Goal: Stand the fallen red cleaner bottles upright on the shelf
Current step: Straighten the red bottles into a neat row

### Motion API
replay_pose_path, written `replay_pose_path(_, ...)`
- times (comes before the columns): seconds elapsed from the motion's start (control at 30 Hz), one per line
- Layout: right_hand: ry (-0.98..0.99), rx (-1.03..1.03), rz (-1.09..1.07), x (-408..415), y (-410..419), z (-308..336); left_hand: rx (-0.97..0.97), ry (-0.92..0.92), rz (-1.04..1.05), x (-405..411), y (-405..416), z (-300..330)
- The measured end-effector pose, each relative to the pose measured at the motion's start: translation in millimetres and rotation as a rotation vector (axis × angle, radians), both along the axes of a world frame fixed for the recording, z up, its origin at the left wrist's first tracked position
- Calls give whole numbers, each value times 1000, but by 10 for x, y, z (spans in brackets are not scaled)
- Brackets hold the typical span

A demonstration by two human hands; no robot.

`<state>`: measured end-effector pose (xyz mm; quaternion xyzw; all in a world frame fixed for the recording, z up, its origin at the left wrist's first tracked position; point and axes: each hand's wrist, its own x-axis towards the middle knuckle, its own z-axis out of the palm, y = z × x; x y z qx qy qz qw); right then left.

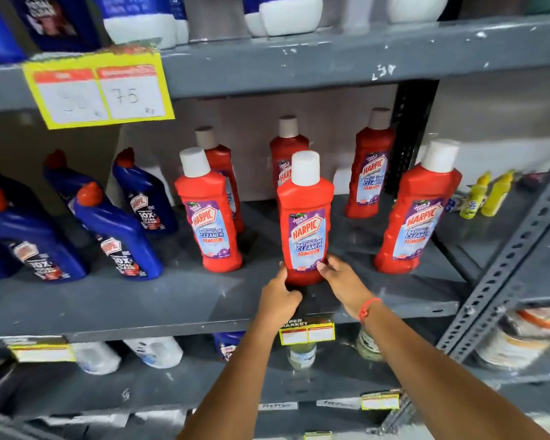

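At the front edge of the grey shelf point(172, 300), both hands pinch the base of one red cleaner bottle point(305, 230): left hand point(280, 293) curled round its lower left, right hand point(342, 281) with fingers on its lower right, red thread at the wrist. Bottle upright, label forward, white cap on, seemingly resting on the shelf close to the front lip.

Risks, judged from here: grip is low and the bottle is tall, so a quick release or nudge could tip it, and so near the edge it could go off the front. Sliding it back one-sided could twist it over.

Further in, front left red bottle point(208, 217) and front right red bottle point(416, 214) stand apart from it on either side; a wide elbow swing could clip them, the right one looks slightly leaning. Near the back edge, three more red bottles point(370, 173) stand upright; pushing the held one too deep could knock the middle one directly behind it. Blue bottles point(118, 230) at the left end look too far off to matter. No fallen red bottle seen now.
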<state>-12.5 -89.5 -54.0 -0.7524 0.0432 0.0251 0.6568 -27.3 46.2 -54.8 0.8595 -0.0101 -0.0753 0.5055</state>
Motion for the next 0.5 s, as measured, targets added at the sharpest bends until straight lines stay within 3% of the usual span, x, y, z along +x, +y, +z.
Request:
replay_pose_path(0.2,16,-60,-57,-87,42,51,49,-6,-53,-26,7,33)
replay_pose_path(0.3,-1,-136,-258,-163,141,-2,43,6,-56,1,74,19)
replay_pose_path(0.4,-52,-69,-615,-429,383,-80,-33,36,43,-43,281,-31)
replay_pose_path(0.5,-192,-144,-565,-689,729,-139,-131,-10,263,-88,635,-93)
